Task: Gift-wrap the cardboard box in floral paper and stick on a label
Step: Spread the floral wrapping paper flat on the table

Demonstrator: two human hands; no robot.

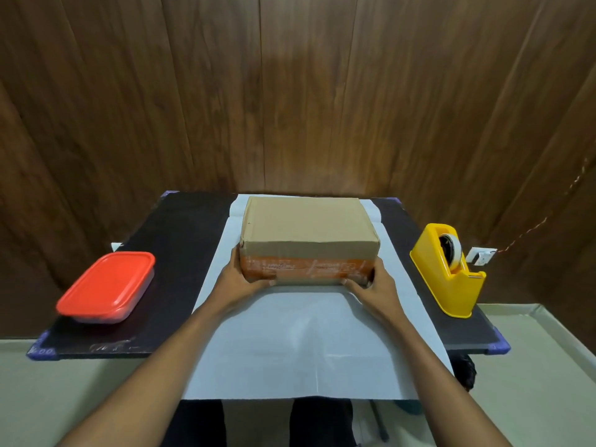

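A brown cardboard box [306, 227] with orange printed tape along its near side sits on a sheet of wrapping paper [290, 343] that lies white side up, so no floral print shows. My left hand [240, 279] grips the box's near left corner. My right hand [372, 282] grips its near right corner. The paper runs from under the box toward me and hangs over the table's near edge. No label is visible.
The black table top [180, 227] stands against a wooden wall. A clear container with a red lid [106, 287] sits at the left. A yellow tape dispenser [450, 269] stands at the right. My legs show below the paper's edge.
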